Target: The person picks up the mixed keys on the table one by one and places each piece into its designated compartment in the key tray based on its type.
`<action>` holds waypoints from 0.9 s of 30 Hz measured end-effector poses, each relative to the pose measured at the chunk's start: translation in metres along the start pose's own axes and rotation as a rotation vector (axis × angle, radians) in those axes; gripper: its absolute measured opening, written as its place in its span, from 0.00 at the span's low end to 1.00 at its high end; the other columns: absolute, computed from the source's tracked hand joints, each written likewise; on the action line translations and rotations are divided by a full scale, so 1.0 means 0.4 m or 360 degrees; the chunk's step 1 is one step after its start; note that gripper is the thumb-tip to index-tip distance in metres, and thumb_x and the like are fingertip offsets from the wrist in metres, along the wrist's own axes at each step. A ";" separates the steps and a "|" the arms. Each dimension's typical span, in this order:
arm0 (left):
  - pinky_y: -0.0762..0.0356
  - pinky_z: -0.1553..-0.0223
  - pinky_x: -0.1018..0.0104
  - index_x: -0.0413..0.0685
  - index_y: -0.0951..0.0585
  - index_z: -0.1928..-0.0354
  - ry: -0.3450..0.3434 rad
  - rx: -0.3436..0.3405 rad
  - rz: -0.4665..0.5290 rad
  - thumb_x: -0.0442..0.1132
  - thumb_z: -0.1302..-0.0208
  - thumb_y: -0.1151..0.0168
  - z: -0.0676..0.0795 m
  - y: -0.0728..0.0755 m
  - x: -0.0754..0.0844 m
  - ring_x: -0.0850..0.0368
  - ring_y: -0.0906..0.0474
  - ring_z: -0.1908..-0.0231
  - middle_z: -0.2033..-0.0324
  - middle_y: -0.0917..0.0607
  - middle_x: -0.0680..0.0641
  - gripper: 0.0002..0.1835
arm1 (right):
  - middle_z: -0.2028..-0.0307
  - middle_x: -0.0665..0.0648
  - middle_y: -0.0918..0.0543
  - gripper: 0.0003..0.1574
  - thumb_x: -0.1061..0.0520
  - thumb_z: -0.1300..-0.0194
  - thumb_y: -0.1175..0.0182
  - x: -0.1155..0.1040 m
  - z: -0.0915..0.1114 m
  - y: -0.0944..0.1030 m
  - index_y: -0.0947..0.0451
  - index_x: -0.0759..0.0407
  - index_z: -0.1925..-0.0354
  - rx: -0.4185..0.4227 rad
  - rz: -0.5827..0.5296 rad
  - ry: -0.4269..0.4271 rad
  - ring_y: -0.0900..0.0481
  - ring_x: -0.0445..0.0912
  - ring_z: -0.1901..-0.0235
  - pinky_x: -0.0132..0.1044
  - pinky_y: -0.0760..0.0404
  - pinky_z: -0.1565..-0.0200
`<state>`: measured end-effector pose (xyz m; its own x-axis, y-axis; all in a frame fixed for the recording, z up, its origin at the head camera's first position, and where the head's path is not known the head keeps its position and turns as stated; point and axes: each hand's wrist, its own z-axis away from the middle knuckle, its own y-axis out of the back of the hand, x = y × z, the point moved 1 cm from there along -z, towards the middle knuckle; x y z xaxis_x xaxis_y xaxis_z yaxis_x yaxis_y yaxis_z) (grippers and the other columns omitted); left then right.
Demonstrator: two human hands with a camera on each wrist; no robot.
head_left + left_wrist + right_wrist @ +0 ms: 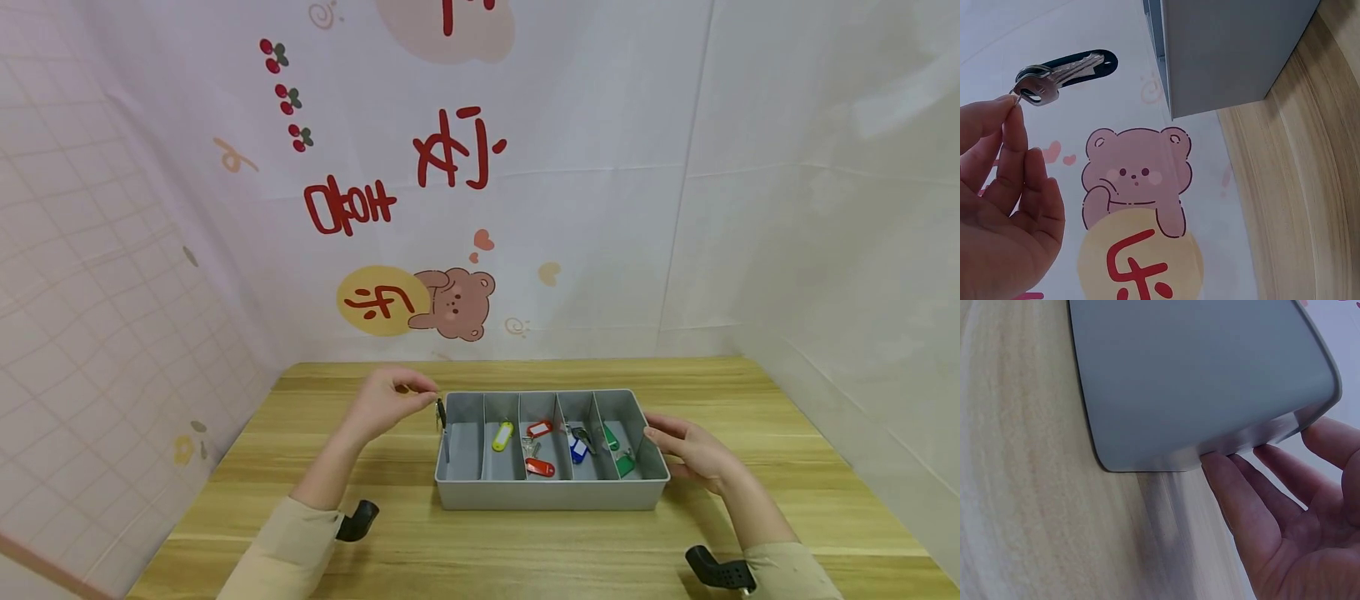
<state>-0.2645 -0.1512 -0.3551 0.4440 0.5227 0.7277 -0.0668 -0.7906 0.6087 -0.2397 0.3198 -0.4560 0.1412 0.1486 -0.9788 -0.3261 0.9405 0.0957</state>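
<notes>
My left hand (392, 402) pinches the ring of a key (1041, 87) with a black key tag (1107, 62) between thumb and fingertips. In the head view the black-tagged key hangs just at the left end wall of a grey divided tray (551, 495). My right hand (693, 450) rests its fingertips against the outside of the tray's right end, with the thumb near the rim. In the right wrist view its fingers (1241, 506) are slightly bent along the grey wall.
Inside the tray, in separate compartments, lie a yellow key tag (502, 437), red key tags (540, 467), a blue key tag (578, 451) and green key tags (625, 464), some with keys. The tray stands on a wooden table (480, 550). Behind it hangs a printed white cloth (585, 225).
</notes>
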 end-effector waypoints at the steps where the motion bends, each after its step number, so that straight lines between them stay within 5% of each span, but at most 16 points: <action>1: 0.25 0.56 0.56 0.49 0.10 0.65 -0.0004 -0.0005 0.0000 0.36 0.39 0.30 0.000 -0.002 0.002 0.57 0.20 0.62 0.67 0.13 0.55 0.03 | 0.29 0.77 0.48 0.45 0.51 0.22 0.49 0.000 0.000 0.000 0.58 0.74 0.25 -0.0002 0.0000 0.0003 0.26 0.50 0.42 0.48 0.21 0.48; 15: 0.24 0.65 0.63 0.45 0.11 0.64 -0.0027 -0.0154 0.0004 0.35 0.39 0.30 0.000 -0.036 0.007 0.58 0.22 0.67 0.69 0.14 0.55 0.03 | 0.29 0.76 0.46 0.44 0.52 0.22 0.49 -0.005 0.001 -0.003 0.58 0.73 0.25 0.0010 -0.0011 -0.0009 0.25 0.47 0.44 0.47 0.20 0.48; 27: 0.23 0.67 0.64 0.44 0.11 0.66 0.0103 -0.0280 -0.0027 0.34 0.39 0.31 -0.005 -0.065 0.003 0.60 0.22 0.69 0.69 0.14 0.52 0.02 | 0.29 0.76 0.46 0.44 0.52 0.22 0.49 -0.005 0.002 -0.004 0.58 0.74 0.25 0.0001 0.0004 -0.0007 0.25 0.49 0.43 0.47 0.20 0.48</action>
<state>-0.2639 -0.1291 -0.3694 0.3882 0.5595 0.7323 -0.2177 -0.7164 0.6628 -0.2388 0.3184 -0.4540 0.1443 0.1522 -0.9778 -0.3260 0.9402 0.0983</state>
